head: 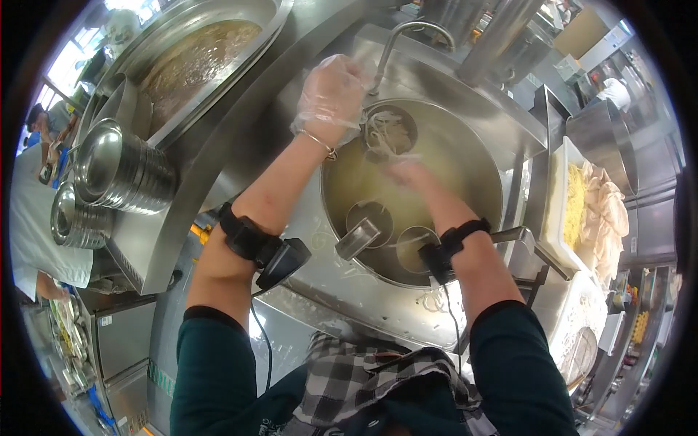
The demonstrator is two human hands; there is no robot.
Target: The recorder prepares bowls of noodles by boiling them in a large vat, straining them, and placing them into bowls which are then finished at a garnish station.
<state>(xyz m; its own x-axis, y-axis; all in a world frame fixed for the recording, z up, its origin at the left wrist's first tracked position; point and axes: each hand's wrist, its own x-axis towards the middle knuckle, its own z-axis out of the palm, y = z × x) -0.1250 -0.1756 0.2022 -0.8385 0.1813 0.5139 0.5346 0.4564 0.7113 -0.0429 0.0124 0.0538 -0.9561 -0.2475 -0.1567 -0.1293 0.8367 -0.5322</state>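
Note:
My left hand (pixel 334 92), in a clear plastic glove, is raised with bent fingers beside the upper left rim of a large steel pot (pixel 493 180) of cloudy liquid. What its fingers hold cannot be made out. My right hand (pixel 403 170), also gloved, is over the liquid, just below a round strainer basket (pixel 406 122) with pale flat noodles (pixel 384 131) in it. Whether it grips the noodles or the basket is not clear. Two more round strainers (pixel 369 218) (pixel 417 248) sit at the near side of the pot, one with a wide metal handle (pixel 357 240).
A curved tap (pixel 390 46) rises behind the pot. At left are a large vat of brown broth (pixel 196 65) and stacked steel bowls (pixel 122 169). A white tray of yellow noodles (pixel 573 204) stands at right. Another person (pixel 46 218) is at far left.

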